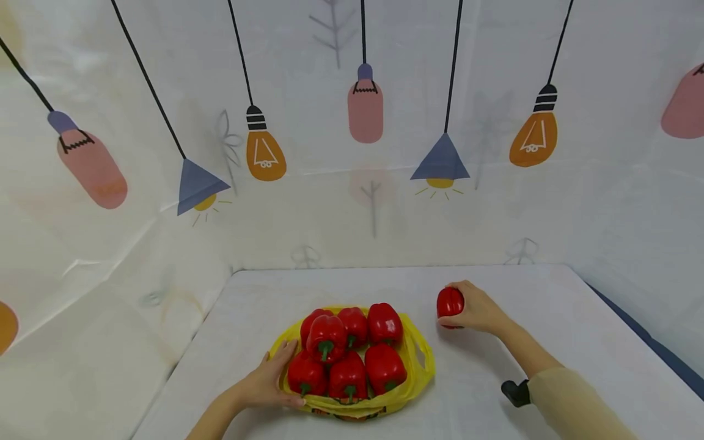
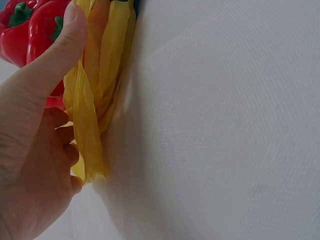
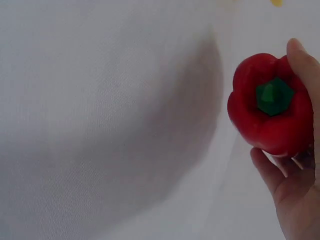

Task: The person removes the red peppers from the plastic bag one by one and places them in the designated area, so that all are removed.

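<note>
A yellow plastic bag (image 1: 404, 400) sits on the white table with its mouth spread wide. Several glossy red bell peppers (image 1: 348, 376) with green stems are heaped inside it. My left hand (image 1: 267, 380) grips the bag's left side; the left wrist view shows the thumb along the yellow plastic (image 2: 89, 120) and the other fingers bent against it. To the right of the bag, my right hand (image 1: 480, 310) holds one red bell pepper (image 1: 450, 307) between thumb and fingers. Its green stem faces the camera in the right wrist view, and a shadow falls beside it.
The white tabletop (image 1: 495, 403) reaches back to a pale wall sheet (image 1: 308, 214) printed with hanging lamps and bulbs. Another such sheet slopes along the left side. A dark blue strip (image 1: 649, 336) runs beyond the table's right edge.
</note>
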Available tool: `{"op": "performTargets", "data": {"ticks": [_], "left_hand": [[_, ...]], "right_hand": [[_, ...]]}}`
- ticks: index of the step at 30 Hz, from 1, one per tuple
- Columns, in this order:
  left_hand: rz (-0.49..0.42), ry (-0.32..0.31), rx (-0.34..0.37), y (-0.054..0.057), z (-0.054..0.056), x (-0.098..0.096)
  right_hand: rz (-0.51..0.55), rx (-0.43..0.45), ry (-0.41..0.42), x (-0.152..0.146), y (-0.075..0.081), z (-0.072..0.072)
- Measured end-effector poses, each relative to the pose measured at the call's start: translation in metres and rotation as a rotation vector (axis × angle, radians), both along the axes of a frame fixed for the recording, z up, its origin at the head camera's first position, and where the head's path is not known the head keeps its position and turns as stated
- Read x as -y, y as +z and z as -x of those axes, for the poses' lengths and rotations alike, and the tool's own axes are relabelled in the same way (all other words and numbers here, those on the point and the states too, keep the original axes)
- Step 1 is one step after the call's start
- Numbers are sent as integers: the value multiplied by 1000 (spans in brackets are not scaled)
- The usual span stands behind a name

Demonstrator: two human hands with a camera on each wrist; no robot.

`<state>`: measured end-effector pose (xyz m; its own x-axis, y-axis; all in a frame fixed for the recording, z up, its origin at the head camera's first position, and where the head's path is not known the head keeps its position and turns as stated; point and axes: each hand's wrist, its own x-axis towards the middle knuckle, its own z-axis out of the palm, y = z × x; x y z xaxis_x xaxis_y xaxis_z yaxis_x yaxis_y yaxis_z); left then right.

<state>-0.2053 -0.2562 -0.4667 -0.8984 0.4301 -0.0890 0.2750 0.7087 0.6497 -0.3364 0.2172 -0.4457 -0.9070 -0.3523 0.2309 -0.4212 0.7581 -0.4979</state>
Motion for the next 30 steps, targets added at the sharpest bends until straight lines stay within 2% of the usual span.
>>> {"op": "performTargets", "data": {"ticks": [8, 14, 21, 30], "left_hand": [[-24, -5, 2, -1, -3, 0], [-28, -19, -13, -3, -4, 2], [-23, -35, -33, 0, -4, 2], [-21, -25, -7, 0, -3, 1]], "right_hand": [[39, 90, -22, 4, -16, 9], [56, 108, -25, 13, -15, 9], [-57, 68, -29, 15, -14, 9], [-69, 52, -44, 13, -19, 12]]}}
